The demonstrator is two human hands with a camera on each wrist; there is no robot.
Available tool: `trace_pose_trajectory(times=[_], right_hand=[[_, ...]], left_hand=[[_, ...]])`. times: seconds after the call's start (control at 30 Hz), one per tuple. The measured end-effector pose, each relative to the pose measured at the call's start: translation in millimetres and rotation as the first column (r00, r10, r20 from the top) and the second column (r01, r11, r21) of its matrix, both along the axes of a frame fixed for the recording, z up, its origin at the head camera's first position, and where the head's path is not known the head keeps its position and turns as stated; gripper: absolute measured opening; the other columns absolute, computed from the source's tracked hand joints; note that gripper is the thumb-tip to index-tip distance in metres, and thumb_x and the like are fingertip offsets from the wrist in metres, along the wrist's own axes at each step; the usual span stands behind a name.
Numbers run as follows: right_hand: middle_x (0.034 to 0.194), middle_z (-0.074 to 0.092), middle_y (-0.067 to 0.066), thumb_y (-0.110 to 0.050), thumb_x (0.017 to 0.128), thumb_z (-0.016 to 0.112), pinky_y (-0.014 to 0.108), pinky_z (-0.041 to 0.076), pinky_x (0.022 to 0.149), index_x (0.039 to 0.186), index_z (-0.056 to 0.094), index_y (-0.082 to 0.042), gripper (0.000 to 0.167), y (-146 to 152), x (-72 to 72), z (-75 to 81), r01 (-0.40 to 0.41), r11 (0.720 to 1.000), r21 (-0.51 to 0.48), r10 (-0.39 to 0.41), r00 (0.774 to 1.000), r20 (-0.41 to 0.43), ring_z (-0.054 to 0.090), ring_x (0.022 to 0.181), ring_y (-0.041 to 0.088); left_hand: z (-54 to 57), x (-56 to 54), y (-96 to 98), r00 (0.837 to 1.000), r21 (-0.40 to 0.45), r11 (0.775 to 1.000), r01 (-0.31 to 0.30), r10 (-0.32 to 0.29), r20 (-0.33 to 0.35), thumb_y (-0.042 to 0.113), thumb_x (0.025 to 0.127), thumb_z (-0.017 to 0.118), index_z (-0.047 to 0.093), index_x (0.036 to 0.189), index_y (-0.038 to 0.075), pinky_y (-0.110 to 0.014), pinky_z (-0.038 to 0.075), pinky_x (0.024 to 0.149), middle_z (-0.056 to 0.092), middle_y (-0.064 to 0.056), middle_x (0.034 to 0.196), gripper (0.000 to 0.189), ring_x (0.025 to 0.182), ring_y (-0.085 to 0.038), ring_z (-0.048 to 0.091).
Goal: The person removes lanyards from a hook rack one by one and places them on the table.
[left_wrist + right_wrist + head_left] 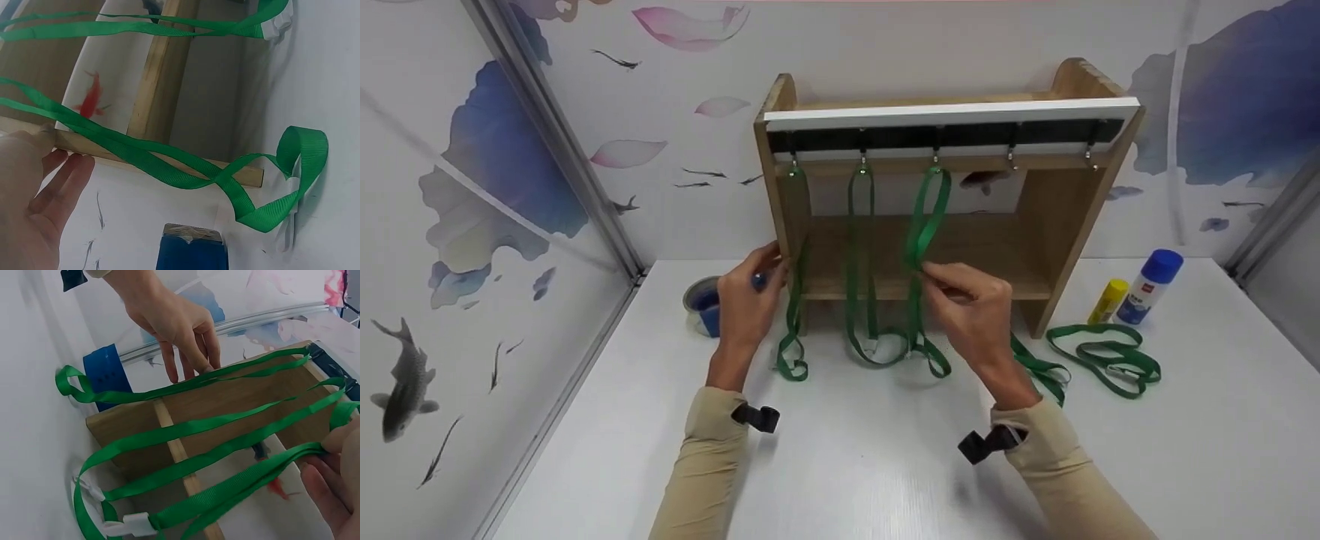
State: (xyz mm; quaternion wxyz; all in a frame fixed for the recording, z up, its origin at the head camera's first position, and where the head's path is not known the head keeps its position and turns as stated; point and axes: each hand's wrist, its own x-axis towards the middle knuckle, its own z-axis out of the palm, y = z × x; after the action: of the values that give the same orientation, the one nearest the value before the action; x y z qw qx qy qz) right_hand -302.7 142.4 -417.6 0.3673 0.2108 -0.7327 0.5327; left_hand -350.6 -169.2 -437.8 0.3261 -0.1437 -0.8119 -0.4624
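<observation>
A wooden shelf (915, 247) stands on the white table. Along its top front runs a strip with several hooks, and green lanyards hang from three of them. My left hand (751, 296) holds the shelf's left side panel (107, 147), thumb and fingers on either side of its edge, next to the leftmost lanyard (157, 163). My right hand (971, 304) pinches the third lanyard (926, 217) below its loop, which hangs on the middle hook (936, 157). Between these hangs the second lanyard (853, 262); its lower end touches the table.
Two hooks at the right, one of them a small hook (1012, 159), carry nothing. More green lanyards (1110, 360) lie on the table at the right, near a yellow glue stick (1108, 301) and a blue-capped white bottle (1149, 286). A blue container (107, 374) stands left of the shelf.
</observation>
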Motion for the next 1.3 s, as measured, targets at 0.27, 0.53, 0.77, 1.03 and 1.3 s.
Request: trace_pose_trajectory(times=[0.27,0.53,0.77,1.03,1.3], right_hand=[[0.095,0.085,0.008,0.007,0.095,0.076,0.014,0.062,0.075,0.106,0.088,-0.009,0.023,7,4.6,13.2,-0.022,1.000,0.001,0.022,0.993,-0.112,0.078,0.080,0.006],[0.104,0.085,0.013,0.019,0.091,0.073,0.025,0.066,0.090,0.108,0.085,0.000,0.028,8,20.8,39.9,0.005,0.987,-0.162,-0.051,0.959,-0.278,0.082,0.099,0.011],[0.105,0.084,0.015,0.017,0.093,0.069,0.017,0.061,0.074,0.109,0.085,0.001,0.028,15,31.3,53.2,-0.044,0.984,-0.171,-0.002,0.965,-0.264,0.081,0.086,0.012],[0.119,0.083,0.005,-0.005,0.104,0.070,0.016,0.063,0.086,0.127,0.082,-0.019,0.030,37,33.7,43.3,-0.050,0.989,0.140,0.030,0.989,0.145,0.081,0.101,0.008],[0.131,0.080,0.002,-0.022,0.107,0.070,0.014,0.059,0.094,0.130,0.081,-0.022,0.026,44,35.8,30.7,-0.106,0.962,0.252,0.030,0.958,0.286,0.080,0.115,0.025]], left_hand=[[1.2,0.6,0.0,1.000,-0.015,1.000,0.001,-0.001,-0.014,0.016,0.105,0.073,0.073,0.138,0.008,-0.027,0.067,0.083,0.080,-0.009,0.129,0.033,0.110,-0.019,0.080],[0.6,0.2,-0.9,1.000,-0.011,1.000,0.000,0.000,0.003,0.018,0.106,0.072,0.072,0.140,0.011,-0.026,0.067,0.084,0.079,-0.007,0.131,0.034,0.111,-0.017,0.080],[-1.7,-0.8,-1.4,1.000,-0.001,1.000,0.004,-0.004,0.007,0.019,0.106,0.072,0.072,0.140,0.013,-0.027,0.067,0.085,0.079,-0.006,0.133,0.035,0.112,-0.017,0.079],[-1.5,-1.7,-1.4,1.000,0.003,1.000,0.015,-0.015,-0.008,0.019,0.106,0.072,0.073,0.138,0.012,-0.032,0.068,0.084,0.080,-0.006,0.131,0.033,0.111,-0.016,0.080],[-2.6,-2.3,-2.5,1.000,-0.005,1.000,0.013,-0.013,-0.023,0.019,0.106,0.072,0.074,0.135,0.010,-0.039,0.069,0.083,0.081,-0.008,0.127,0.031,0.108,-0.017,0.081]])
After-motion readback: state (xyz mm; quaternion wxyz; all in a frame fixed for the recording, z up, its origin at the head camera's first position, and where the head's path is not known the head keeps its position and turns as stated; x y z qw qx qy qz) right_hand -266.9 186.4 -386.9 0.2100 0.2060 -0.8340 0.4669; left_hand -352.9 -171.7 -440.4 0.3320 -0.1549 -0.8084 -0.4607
